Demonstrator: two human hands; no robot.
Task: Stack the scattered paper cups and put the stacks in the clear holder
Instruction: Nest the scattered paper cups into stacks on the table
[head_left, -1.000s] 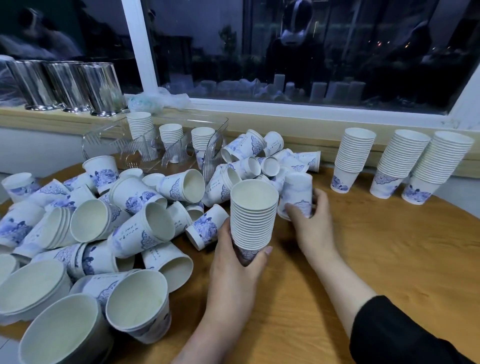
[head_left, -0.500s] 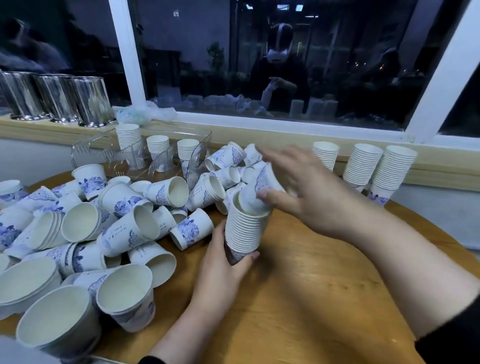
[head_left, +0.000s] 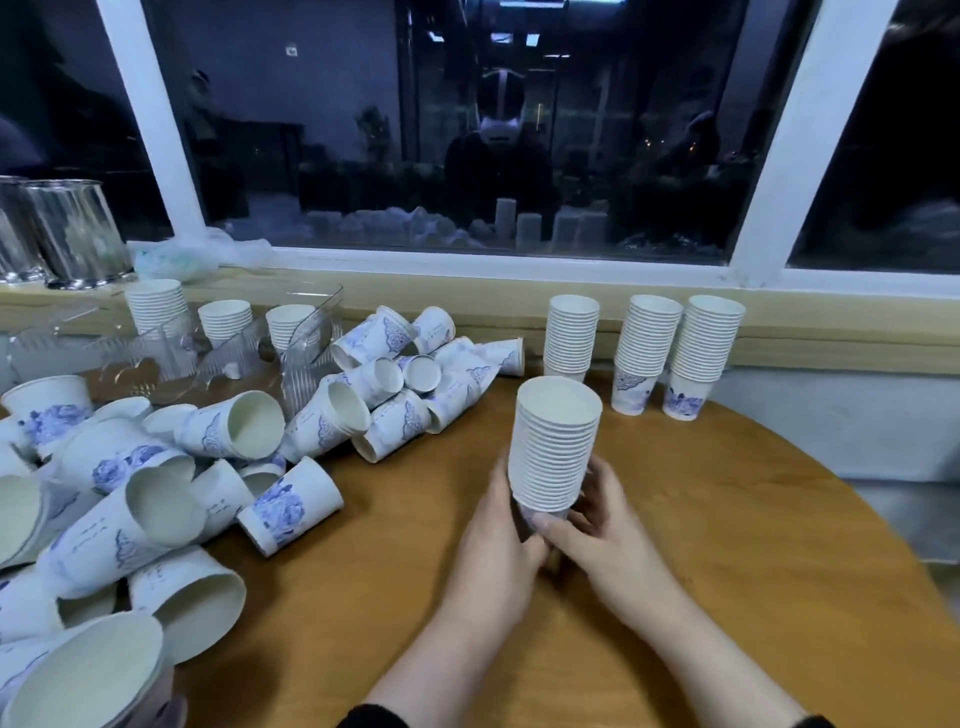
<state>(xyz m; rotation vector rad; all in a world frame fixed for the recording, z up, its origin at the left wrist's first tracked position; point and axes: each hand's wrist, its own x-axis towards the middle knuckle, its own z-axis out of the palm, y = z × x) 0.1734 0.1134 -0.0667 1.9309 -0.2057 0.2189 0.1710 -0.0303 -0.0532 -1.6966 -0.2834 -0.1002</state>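
We hold the cup stack (head_left: 555, 447) upright, left hand (head_left: 506, 551) and right hand (head_left: 597, 535) both curled round its base to steady it. The clear holder (head_left: 171, 348) sits far left on the counter (head_left: 701, 545), three stacks inside

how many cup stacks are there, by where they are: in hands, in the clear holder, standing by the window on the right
Held stack, gripped at its base by the left hand and right hand: 1
Stacks in the clear holder: 3
Stacks standing on the table at right: 3
Total: 7 stacks. The loose cups in the pile are not counted.
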